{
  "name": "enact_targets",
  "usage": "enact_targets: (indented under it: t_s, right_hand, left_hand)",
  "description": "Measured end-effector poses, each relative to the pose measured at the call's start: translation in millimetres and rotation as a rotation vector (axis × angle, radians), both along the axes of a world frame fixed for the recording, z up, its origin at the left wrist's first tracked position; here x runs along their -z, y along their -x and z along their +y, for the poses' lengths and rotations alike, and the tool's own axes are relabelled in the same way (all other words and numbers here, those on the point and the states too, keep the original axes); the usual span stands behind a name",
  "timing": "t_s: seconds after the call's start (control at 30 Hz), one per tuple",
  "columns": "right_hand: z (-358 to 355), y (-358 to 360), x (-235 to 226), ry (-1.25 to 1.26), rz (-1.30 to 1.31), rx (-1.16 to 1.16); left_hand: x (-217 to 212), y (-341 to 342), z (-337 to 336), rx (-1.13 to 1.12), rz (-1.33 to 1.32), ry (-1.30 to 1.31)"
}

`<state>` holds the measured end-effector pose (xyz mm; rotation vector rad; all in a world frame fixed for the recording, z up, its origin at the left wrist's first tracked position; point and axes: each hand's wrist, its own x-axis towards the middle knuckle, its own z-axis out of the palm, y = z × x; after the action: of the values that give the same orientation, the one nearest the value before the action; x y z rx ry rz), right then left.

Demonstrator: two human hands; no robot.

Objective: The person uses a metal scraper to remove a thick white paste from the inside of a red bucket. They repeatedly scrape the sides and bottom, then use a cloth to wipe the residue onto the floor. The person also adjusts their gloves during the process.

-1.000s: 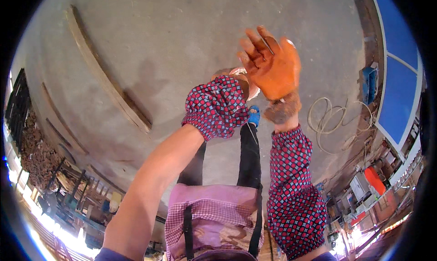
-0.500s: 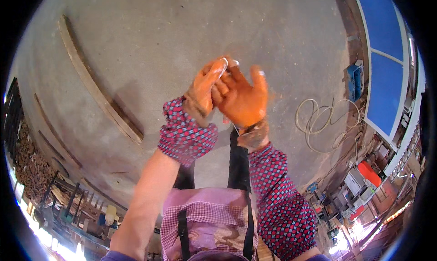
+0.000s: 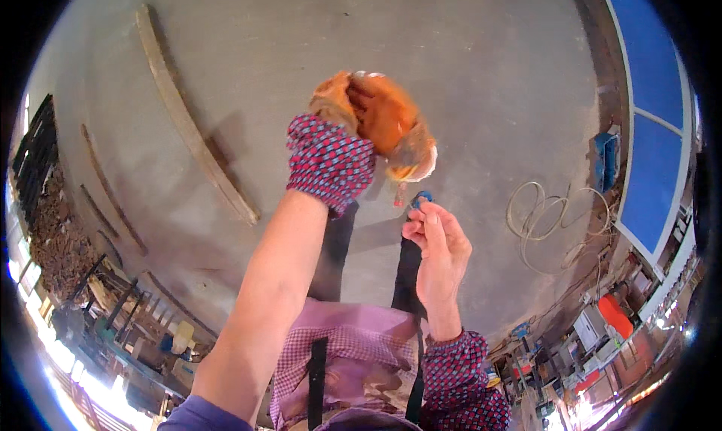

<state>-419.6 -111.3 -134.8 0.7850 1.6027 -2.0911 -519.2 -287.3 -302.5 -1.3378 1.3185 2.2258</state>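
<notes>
My left hand wears an orange work glove with a red-and-blue checked cuff and is raised in front of me. It is closed around a crumpled second orange glove that bulges out on its right side. My right hand is bare and sits just below that bundle, apart from it. Its fingers are loosely curled and hold nothing. A checked sleeve covers my right forearm. A small blue thing shows on the floor just above my right fingertips.
Below me lies a grey concrete floor. A long wooden plank lies at the left, with thinner strips beside it. A coil of pale cable and a blue box lie at the right, by a blue panel. Scrap and frames crowd the lower left.
The orange glove has come off my right hand, which has dropped down bare. My left hand now grips that glove, and both arms have shifted left.
</notes>
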Motion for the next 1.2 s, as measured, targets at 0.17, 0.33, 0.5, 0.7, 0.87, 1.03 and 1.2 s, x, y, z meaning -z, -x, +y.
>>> enact_targets:
  t_s: [0.17,0.33,0.5,0.7,0.87,1.03,1.2]
  right_hand:
    - [-53.8,13.4,12.3,-0.531,0.729,-0.712]
    - [-61.0,20.4,36.6,-0.61,0.877,-0.57]
    - [-74.1,3.7,-33.2,-0.075,0.467,-0.717]
    - [-25.6,-56.3,-181.0,0.606,0.314,-0.974]
    - [2.3,-102.9,-177.9,0.798,0.543,-0.989]
    - [4.7,-27.1,-162.0,-0.019,0.663,-1.132]
    - [-65.2,15.4,-122.4,-0.269,0.818,-0.885]
  left_hand:
    - [-4.5,-19.0,-6.0,0.269,-0.121,0.349]
    - [-6.6,-11.3,-14.3,0.581,-0.252,0.631]
    - [-23.9,-18.9,-49.1,0.849,-0.444,0.879]
    - [-79.9,19.0,-58.6,1.396,-0.632,1.104]
    - [-53.8,-28.7,-48.0,0.968,0.329,1.752]
    - [-39.0,-24.0,-10.4,0.996,-0.017,1.211]
    - [-27.9,-35.1,-9.6,0.921,-0.214,0.946]
